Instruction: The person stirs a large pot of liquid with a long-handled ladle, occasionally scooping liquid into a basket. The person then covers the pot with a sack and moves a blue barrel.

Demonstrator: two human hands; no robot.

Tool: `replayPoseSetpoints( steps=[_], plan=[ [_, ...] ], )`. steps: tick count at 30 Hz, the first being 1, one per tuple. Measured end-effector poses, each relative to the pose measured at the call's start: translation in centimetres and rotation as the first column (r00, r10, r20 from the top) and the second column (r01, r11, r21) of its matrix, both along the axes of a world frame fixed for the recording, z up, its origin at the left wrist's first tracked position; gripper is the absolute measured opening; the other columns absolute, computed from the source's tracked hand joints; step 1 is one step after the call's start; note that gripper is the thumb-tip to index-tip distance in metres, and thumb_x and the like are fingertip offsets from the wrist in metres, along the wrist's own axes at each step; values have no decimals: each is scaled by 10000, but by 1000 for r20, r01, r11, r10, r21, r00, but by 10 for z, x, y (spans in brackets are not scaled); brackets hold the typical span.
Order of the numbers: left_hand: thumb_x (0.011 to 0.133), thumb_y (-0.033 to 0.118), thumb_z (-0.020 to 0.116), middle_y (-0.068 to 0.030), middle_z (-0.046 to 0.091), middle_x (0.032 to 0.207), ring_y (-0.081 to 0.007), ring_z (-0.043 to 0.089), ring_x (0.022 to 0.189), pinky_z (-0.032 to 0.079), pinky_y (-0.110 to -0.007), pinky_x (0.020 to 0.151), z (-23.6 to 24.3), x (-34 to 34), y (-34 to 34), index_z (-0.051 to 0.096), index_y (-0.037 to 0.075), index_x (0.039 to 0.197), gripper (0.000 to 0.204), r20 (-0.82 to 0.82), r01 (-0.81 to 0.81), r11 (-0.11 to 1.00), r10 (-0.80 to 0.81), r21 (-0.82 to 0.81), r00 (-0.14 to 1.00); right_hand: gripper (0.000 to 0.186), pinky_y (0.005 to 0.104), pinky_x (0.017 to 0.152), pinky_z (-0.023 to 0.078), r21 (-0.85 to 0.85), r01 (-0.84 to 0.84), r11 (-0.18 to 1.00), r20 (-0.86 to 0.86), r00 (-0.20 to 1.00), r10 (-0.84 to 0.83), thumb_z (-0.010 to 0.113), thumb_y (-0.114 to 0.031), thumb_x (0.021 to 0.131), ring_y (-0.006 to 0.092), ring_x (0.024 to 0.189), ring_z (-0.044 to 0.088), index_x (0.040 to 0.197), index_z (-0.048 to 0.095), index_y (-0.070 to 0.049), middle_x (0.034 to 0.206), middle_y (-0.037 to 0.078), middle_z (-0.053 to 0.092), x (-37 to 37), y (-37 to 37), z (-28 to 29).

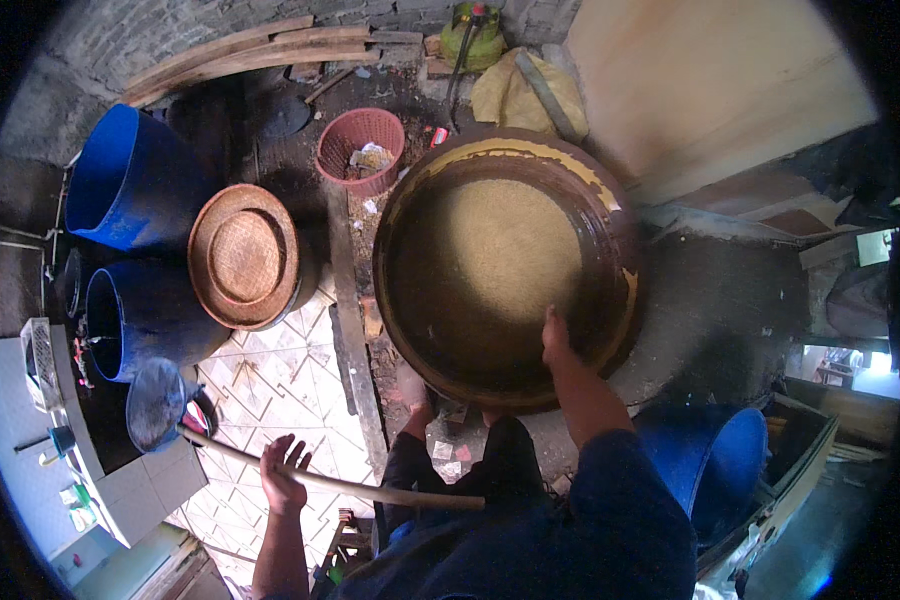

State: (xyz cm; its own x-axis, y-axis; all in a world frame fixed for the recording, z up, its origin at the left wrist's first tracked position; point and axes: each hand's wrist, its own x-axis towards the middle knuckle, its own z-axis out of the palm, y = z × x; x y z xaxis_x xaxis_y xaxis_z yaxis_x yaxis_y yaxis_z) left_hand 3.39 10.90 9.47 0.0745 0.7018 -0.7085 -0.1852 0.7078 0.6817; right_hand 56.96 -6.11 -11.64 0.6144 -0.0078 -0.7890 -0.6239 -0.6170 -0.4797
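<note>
My left hand (pixel 282 480) loosely holds a long pale wooden pole (pixel 390 488), with some fingers lifted. At the pole's far end, on the left, is a round bluish scoop or net (pixel 153 405). My right hand (pixel 554 335) is stretched over the near-right part of a large dark round pan (pixel 415 295), its fingers extended with nothing visible in them. A pale yellow grainy mass (pixel 515 240) lies in the pan. My bare feet (pixel 415 405) stand at the pan's near edge.
Blue barrels (pixel 120 180) stand left and lower right (pixel 700 460). Beside the pan are woven trays (pixel 240 255) and a pink basket (pixel 360 130). A green gas cylinder (pixel 470 40) and planks (pixel 250 50) lie behind. A tiled counter (pixel 130 500) is at far left.
</note>
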Motion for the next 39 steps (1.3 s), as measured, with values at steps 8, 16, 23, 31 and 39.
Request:
replayPoseSetpoints(
  steps=[8, 16, 23, 31, 39],
  plan=[
    [916, 503, 465, -63, 589, 1185, -296, 523, 1126, 385, -473, 951, -53, 1, -31, 594, 149, 1068, 406, -161, -110, 993, 102, -45, 982, 864, 601, 1083, 206, -18, 257, 966, -173, 951, -257, 453, -656, 878, 338, 1406, 227, 1509, 161, -144, 1559, 119, 187, 94, 29, -150],
    [911, 531, 460, -38, 581, 1184, -288, 499, 1162, 356, -466, 974, -86, 1, -32, 605, 158, 1059, 427, -278, -176, 982, 150, -71, 949, 914, 447, 1092, 290, 148, 193, 970, 420, 876, -238, 557, -639, 834, 332, 1336, 359, 1432, 311, 7, 1481, 171, 341, 131, 102, -184],
    [913, 503, 468, -32, 578, 1206, -284, 501, 1165, 349, -471, 986, -96, -4, -31, 614, 166, 1058, 395, -232, -227, 969, 199, -100, 952, 849, 395, 1051, 356, -35, -96, 995, 373, 922, 102, 617, -616, 808, 267, 1282, 432, 1327, 474, 40, 1393, 215, 445, 87, 172, -175],
    [914, 483, 472, -28, 584, 1199, -269, 510, 1159, 361, -457, 989, -96, 14, -26, 604, 162, 1062, 378, -265, -227, 970, 196, -92, 944, 439, 525, 962, 422, -402, -915, 26, 171, -47, 984, 515, -328, 895, 350, 1072, 576, 1212, 565, -29, 1173, 180, 606, -15, 173, -198],
    [917, 470, 480, -115, 494, 1309, -318, 468, 1219, 345, -483, 1025, -95, 19, -20, 500, 78, 1225, 499, -222, -256, 961, 230, -100, 948, 456, 555, 1009, 371, -393, -911, -127, 385, -289, 876, 524, -322, 886, 387, 1138, 514, 1251, 544, -49, 1242, 209, 536, -81, 97, -196]
  ],
)
